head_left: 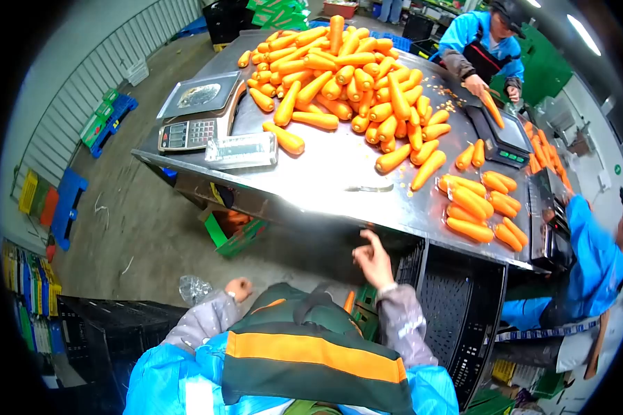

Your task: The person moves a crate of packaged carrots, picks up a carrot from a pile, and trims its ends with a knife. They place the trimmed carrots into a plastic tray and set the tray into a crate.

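Note:
My right hand [375, 259] is raised in front of the table's near edge, fingers bent and apart, holding nothing. Low in front of my body, my left hand [239, 288] is small in view with its fingers curled in; nothing shows in it. A crumpled clear plastic bag [195, 289] lies close to my left sleeve. Ahead, the metal table [311, 181] bears a large heap of loose carrots [353, 76]. A knife [369, 188] rests near the front edge. Bagged carrots [469, 200] lie in groups at the right.
A weighing scale [194, 131] and a clear plastic pack [242, 150] sit at the left. Across the table, a co-worker holds a carrot [491, 108] over another scale [509, 138]. Another person [592, 256] is at the right. Black crates [457, 311] stand below the edge.

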Motion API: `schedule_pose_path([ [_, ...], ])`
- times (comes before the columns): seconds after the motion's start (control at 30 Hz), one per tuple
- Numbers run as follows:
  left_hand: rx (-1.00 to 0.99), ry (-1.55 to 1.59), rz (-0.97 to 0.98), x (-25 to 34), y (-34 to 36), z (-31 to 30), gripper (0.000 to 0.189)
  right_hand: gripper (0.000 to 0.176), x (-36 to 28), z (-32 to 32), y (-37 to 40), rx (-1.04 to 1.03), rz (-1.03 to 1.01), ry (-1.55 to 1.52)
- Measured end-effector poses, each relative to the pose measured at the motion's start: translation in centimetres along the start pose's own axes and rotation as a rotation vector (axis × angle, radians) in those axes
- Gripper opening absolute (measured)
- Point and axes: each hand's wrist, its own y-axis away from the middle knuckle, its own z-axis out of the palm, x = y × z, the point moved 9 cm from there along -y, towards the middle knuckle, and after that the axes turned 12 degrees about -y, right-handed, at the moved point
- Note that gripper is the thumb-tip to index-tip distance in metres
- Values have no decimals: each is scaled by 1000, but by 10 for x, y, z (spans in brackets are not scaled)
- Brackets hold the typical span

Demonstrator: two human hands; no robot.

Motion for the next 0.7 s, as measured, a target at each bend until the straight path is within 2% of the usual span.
schedule_pose_path([
  [0.1, 30, 231, 322, 143, -6, -66, 9, 47, 7, 10, -90, -2, -52, 198],
  [0.17, 45, 85, 433, 226, -15, -119, 13, 48, -12, 21, -135, 23, -79, 304],
  [0.23, 253, -20, 720, 285, -50, -163, 18, 48, -3, 30, -167, 27, 142, 395],
  [0.27, 289, -74, 696, 298, -83, -174, 21, 48, 7, 31, -179, 32, 193, 433],
  [0.3, 323, -130, 682, 311, -118, -183, 23, 43, 31, 29, -193, 122, 127, 511],
  [0.37, 449, -93, 814, 361, -168, -215, 27, 39, 43, 29, -194, 119, 274, 526],
  [0.47, 440, -299, 717, 422, -231, -244, 32, 40, 52, 19, -180, 216, 390, 316],
  [0.5, 484, -341, 758, 437, -246, -250, 33, 37, 52, 14, -175, 272, 404, 253],
  [0.6, 388, -673, 724, 454, -312, -238, 35, 31, 58, -8, -160, 420, 234, 366],
  [0.7, 353, -830, 716, 446, -346, -225, 32, 21, 36, -8, -123, 617, 366, -380],
])
